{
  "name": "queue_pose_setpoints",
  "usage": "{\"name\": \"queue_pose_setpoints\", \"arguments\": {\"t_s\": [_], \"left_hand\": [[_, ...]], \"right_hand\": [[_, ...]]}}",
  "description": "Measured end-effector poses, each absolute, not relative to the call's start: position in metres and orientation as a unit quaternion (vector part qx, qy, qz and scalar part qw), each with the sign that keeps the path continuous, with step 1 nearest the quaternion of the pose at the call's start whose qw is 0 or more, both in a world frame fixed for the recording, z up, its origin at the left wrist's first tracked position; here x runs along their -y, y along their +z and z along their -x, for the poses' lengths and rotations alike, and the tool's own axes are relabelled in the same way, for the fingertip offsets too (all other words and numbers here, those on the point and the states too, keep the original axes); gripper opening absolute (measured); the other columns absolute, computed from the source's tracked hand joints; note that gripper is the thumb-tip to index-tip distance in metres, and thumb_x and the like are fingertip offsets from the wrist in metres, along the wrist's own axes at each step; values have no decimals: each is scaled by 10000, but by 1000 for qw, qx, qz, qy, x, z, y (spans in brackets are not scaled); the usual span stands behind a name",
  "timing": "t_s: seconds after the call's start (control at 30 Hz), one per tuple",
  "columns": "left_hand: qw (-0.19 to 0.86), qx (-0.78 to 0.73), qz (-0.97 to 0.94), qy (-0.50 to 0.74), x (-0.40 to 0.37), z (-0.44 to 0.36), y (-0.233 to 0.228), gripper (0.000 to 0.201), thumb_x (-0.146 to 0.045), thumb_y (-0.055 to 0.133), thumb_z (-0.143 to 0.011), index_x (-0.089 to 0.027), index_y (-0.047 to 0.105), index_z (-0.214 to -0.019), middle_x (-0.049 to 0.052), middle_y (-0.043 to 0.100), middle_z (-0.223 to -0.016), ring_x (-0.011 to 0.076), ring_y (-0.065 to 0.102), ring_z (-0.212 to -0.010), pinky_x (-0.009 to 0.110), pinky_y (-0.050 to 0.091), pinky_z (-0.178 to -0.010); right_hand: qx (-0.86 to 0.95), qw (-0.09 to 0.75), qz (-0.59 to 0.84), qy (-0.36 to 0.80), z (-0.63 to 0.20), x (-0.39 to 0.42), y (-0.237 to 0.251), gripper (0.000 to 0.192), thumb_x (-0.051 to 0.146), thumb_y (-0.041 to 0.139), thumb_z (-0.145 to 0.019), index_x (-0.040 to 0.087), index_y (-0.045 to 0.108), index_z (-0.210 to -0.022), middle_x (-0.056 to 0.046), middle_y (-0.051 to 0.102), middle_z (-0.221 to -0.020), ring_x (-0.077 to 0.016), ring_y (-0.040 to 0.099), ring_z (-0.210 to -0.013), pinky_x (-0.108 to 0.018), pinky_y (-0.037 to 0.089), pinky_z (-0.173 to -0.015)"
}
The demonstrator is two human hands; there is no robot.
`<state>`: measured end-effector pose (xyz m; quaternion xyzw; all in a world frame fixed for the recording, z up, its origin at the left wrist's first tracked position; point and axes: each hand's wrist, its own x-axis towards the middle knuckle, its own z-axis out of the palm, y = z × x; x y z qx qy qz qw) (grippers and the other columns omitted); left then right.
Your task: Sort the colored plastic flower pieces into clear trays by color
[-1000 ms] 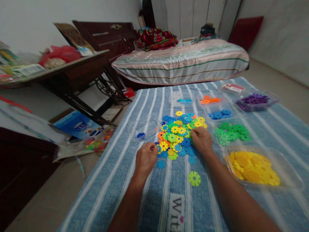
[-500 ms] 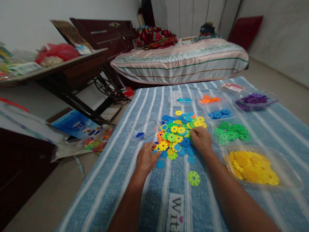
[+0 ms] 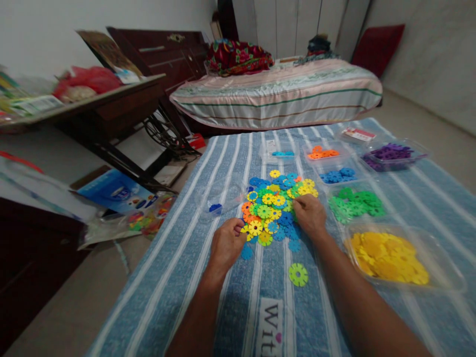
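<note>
A pile (image 3: 277, 206) of flat plastic discs — each a small toothed wheel with notches round its rim and a hole in the middle — lies mid-cloth (image 3: 186, 277), mixed yellow, blue, green and orange. The left hand (image 3: 226, 244) sits at the pile's near left edge, fingers curled in, thumb and fingertips pinching a yellow disc (image 3: 255, 227). The right hand (image 3: 311, 215) rests on the pile's right side, knuckles up and fingers bent down into the discs; whether it grips one cannot be told. A blue disc (image 3: 246, 252) lies just right of the left hand, and a green disc (image 3: 298, 274) lies alone nearer, between the forearms. To the right stand clear trays, sorted by colour — yellow (image 3: 390, 258) nearest, then green (image 3: 355, 203), blue (image 3: 336, 175), orange (image 3: 322, 153) and purple (image 3: 390, 153) farther off. A bed (image 3: 278, 94) stands beyond.
</note>
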<state>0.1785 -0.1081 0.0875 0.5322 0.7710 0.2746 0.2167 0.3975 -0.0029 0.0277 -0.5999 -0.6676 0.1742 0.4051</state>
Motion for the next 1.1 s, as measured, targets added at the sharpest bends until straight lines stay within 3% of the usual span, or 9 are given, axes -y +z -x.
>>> {"name": "queue_pose_setpoints", "arguments": {"t_s": [0.17, 0.57, 0.77, 0.9, 1.1], "left_hand": [[236, -761, -526, 298, 108, -178, 91, 247, -157, 537, -599, -179, 666, -809, -12, 645, -716, 149, 592, -673, 260, 487, -669], [252, -775, -474, 334, 116, -178, 116, 148, -258, 616, -606, -169, 660, -716, -36, 571, -589, 132, 536, -581, 244, 418, -569], [379, -668, -525, 367, 115, -237, 137, 89, -240, 623, -666, -170, 642, -719, -39, 569, -611, 105, 526, -589, 217, 422, -562], [400, -602, -616, 313, 109, -286, 142, 68, -201, 595, -738, -169, 636, -694, -35, 577, -606, 90, 505, -564, 211, 388, -540], [419, -499, -699, 295, 99, -342, 142, 109, -135, 568, -772, -177, 666, -752, 14, 649, -692, 131, 582, -641, 249, 454, -594]], "right_hand": [[668, 406, 598, 175, -398, 3, 28, 296, 350, 450, -826, 191, 681, -729, -52, 649, -802, -203, 551, -800, -318, 362, -735], [669, 403, 599, 175, -398, 2, 27, 298, 353, 443, -821, 195, 679, -729, -53, 642, -802, -203, 550, -795, -323, 373, -738], [674, 405, 593, 174, -398, 2, 28, 294, 346, 446, -831, 196, 677, -726, -49, 640, -797, -197, 537, -784, -318, 367, -729], [670, 407, 596, 175, -397, 3, 28, 268, 332, 461, -819, 201, 673, -723, -41, 629, -781, -187, 523, -759, -312, 355, -699], [659, 411, 604, 178, -396, 0, 24, 249, 342, 478, -813, 208, 664, -716, -40, 636, -791, -194, 531, -785, -316, 360, -698]]}}
